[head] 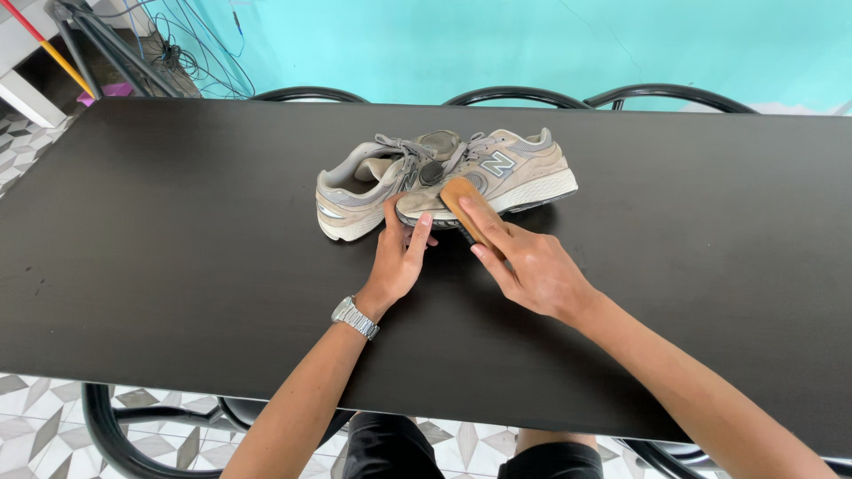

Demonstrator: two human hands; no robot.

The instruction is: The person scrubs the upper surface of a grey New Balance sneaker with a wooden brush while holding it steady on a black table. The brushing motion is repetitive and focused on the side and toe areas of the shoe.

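Surface: black table (177,266), long edge toward the person, chair backs along the far edge.

Work items: pair of grey-beige sneakers, set near the table's middle, slightly toward the far edge.

Right sneaker (510,173): lies on its sole, long axis running roughly parallel to the far edge, toe pointing toward the table's left end.

Left sneaker (355,191): just beside the first and touching it at the laces; toe angled toward the near-left corner.

Tool: wooden-backed brush (461,208), long axis slanting from the toe of the right sneaker back toward the near edge.

Right hand (532,266): closed over the brush, fingers laid along its back; bristle side pressed against the toe and sole edge of the right sneaker.

Left hand (399,253): loosely open, gripping nothing; fingertips rest against the toe area where the two sneakers meet, steadying them. A metal wristwatch (355,317) sits on this wrist.

Key relation: the shoe toe lies directly ahead of both hands, toward the far edge. The right hand is the nearer to the contact point, with the brush crossing the sneaker's long axis at a slant.

Surroundings: tiled floor (35,417) below the near edge; turquoise wall (532,44) beyond.
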